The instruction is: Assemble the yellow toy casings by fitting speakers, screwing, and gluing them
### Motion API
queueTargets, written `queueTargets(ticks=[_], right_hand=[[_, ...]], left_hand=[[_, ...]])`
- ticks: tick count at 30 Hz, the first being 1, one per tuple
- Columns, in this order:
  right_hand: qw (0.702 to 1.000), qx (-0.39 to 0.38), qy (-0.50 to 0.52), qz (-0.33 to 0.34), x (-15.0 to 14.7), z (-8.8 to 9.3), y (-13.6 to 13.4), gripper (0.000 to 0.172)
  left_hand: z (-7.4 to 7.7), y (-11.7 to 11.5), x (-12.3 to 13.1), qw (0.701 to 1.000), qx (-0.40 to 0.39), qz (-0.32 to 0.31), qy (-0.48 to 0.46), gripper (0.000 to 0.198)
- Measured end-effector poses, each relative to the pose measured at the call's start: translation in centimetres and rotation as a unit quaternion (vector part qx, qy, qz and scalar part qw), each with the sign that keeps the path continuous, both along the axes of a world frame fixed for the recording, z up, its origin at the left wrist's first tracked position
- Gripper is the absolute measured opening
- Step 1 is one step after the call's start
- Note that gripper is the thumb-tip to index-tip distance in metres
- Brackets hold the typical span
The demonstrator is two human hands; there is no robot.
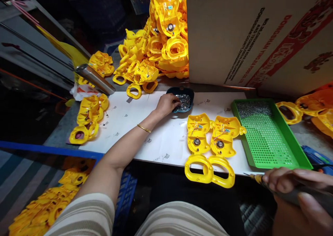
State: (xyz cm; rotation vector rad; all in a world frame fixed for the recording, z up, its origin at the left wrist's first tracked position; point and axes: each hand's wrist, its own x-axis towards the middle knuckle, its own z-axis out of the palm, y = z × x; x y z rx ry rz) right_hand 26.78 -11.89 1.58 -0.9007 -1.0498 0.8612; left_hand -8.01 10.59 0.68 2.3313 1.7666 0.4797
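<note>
My left hand reaches forward with its fingers curled and pinched into a small dark dish of screws. What the fingertips hold is too small to see. My right hand is closed around a grey screwdriver near the table's front edge, with its tip pointing left. Two yellow plastic shells with handles, wires and round speakers lie open side by side on the white sheet between my hands.
A big heap of yellow shells rises at the back beside a large cardboard box. A green perforated tray with screws lies right. More shells sit at the left, far right, and below the table.
</note>
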Motion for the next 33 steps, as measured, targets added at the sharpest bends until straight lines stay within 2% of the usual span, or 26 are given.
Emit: queueTargets(ticks=[2, 4, 7, 8, 11, 14, 18, 24, 26, 31, 33], right_hand=[[1.000, 0.022, -0.005, -0.008, -0.4, 0.5, 0.2, 0.033], [1.000, 0.020, -0.007, -0.009, -0.7, 0.8, 0.4, 0.032], [0.999, 0.050, -0.003, -0.010, -1.5, 1.5, 0.7, 0.031], [0.998, 0.068, 0.002, -0.012, -1.9, 1.8, 0.9, 0.031], [0.996, 0.078, 0.032, -0.020, -3.5, 3.2, 1.2, 0.026], [0.995, 0.084, 0.052, 0.013, -5.0, 4.6, 1.2, 0.023], [0.994, 0.079, 0.059, 0.056, -6.1, 5.5, 0.9, 0.019], [0.978, 0.083, 0.005, 0.189, -5.0, 4.8, 1.6, 0.023], [0.978, 0.082, -0.002, 0.192, -5.0, 4.7, 1.7, 0.021], [0.991, 0.021, 0.039, 0.128, -5.8, 4.5, 1.3, 0.021], [0.990, 0.020, 0.042, 0.130, -6.0, 4.4, 1.2, 0.021]], left_hand=[[0.5, -0.8, -0.1, 1.000, 0.017, 0.007, -0.010, 0.017], [1.2, -2.8, 0.5, 0.997, 0.064, -0.016, -0.046, 0.017], [2.2, -7.9, 3.0, 0.971, 0.167, -0.112, -0.128, 0.018], [2.3, -9.9, 4.2, 0.962, 0.179, -0.144, -0.150, 0.019], [1.7, -15.3, 7.6, 0.949, 0.128, -0.209, -0.197, 0.020], [0.1, -18.5, 9.9, 0.950, 0.090, -0.230, -0.193, 0.022], [-1.3, -19.9, 11.0, 0.946, 0.051, -0.242, -0.211, 0.021], [-1.3, -20.2, 11.1, 0.941, 0.029, -0.236, -0.240, 0.019], [-1.3, -20.3, 11.1, 0.941, 0.024, -0.235, -0.244, 0.021], [-1.6, -20.3, 11.1, 0.940, 0.007, -0.233, -0.249, 0.021], [-1.6, -20.3, 11.2, 0.940, 0.007, -0.233, -0.248, 0.022]])
